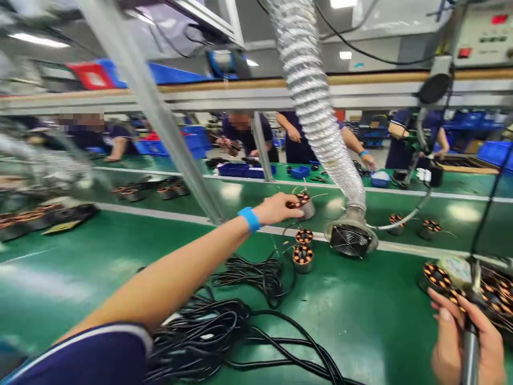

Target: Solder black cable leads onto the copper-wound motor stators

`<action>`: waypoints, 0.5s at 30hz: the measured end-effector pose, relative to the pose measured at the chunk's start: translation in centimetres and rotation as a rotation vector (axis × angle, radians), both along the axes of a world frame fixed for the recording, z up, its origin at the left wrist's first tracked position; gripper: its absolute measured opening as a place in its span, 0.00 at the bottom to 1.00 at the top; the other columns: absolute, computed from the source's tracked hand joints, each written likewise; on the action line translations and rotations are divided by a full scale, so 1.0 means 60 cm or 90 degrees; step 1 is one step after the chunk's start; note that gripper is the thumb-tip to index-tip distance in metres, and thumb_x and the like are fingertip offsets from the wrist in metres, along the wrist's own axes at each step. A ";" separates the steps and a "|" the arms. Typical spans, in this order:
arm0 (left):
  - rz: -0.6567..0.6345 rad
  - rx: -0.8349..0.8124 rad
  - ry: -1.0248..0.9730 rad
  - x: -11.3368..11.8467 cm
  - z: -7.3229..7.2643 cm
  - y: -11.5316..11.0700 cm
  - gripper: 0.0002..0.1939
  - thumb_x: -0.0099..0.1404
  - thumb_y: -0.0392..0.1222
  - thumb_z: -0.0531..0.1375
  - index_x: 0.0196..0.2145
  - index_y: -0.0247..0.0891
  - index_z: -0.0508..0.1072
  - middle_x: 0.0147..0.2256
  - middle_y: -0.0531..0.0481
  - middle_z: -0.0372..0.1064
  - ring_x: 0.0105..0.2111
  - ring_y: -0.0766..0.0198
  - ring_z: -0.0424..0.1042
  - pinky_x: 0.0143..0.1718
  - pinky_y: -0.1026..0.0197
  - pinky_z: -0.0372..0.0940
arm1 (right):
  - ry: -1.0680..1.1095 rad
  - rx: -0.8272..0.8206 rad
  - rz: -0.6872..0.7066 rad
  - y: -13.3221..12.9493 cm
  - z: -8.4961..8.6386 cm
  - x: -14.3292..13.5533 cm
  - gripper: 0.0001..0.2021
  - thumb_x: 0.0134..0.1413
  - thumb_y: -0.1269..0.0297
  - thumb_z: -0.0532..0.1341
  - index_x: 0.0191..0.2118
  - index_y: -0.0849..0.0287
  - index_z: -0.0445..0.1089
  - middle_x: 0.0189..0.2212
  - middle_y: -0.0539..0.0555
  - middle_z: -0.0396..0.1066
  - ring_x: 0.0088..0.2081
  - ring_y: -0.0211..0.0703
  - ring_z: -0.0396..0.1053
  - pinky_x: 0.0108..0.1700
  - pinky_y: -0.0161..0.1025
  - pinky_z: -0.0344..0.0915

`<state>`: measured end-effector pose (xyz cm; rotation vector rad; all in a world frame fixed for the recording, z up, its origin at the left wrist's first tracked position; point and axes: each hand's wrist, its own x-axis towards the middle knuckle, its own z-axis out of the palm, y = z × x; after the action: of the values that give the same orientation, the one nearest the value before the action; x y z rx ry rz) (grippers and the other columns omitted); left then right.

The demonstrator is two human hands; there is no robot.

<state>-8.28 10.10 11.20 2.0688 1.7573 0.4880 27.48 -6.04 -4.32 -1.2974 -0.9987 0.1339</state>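
Observation:
My left hand (276, 209), with a blue band at the wrist, reaches across the bench. Its fingers close around a motor stator (306, 207) with copper windings and loose wire ends, at the green belt. Two more stators, a farther one (304, 237) and a nearer one (302, 259), stand just below that hand. At the right edge, my right hand (460, 337) grips what looks like a soldering iron (469, 350), its metal end pointing away from me. Close to those fingers sits another stator (436, 275) beside a pale yellowish roll (455, 270).
Coiled black cables (200, 337) lie in front of me. A silver flexible duct (316, 96) hangs down to a black fan grille (350, 240). A slanted metal post (156, 117) stands left. Several co-workers (246, 133) are across the belt. More stators (430, 229) rest on it.

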 end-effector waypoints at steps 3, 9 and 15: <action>-0.072 0.031 0.110 0.012 0.000 -0.070 0.20 0.58 0.58 0.62 0.43 0.44 0.77 0.38 0.53 0.69 0.45 0.55 0.68 0.47 0.57 0.60 | 0.069 0.104 -0.077 -0.007 0.029 -0.016 0.20 0.54 0.57 0.65 0.49 0.62 0.67 0.34 0.58 0.76 0.32 0.45 0.74 0.39 0.44 0.71; -0.385 -0.082 0.096 0.180 -0.083 -0.158 0.12 0.59 0.54 0.65 0.38 0.49 0.77 0.39 0.50 0.69 0.45 0.55 0.67 0.47 0.57 0.58 | 0.070 0.153 -0.235 0.004 0.051 0.009 0.23 0.55 0.59 0.61 0.54 0.62 0.63 0.36 0.58 0.76 0.32 0.49 0.76 0.38 0.50 0.73; -0.444 0.088 0.170 0.394 -0.226 -0.151 0.19 0.58 0.58 0.66 0.42 0.43 0.78 0.43 0.38 0.68 0.51 0.43 0.64 0.54 0.44 0.57 | 0.066 0.157 -0.270 0.012 0.045 0.036 0.20 0.56 0.61 0.58 0.53 0.62 0.62 0.38 0.58 0.76 0.36 0.50 0.77 0.38 0.48 0.74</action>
<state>15.34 1.02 -2.34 2.7475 1.0115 0.1251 29.65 -5.32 -1.63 -1.2322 -0.6136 -0.2385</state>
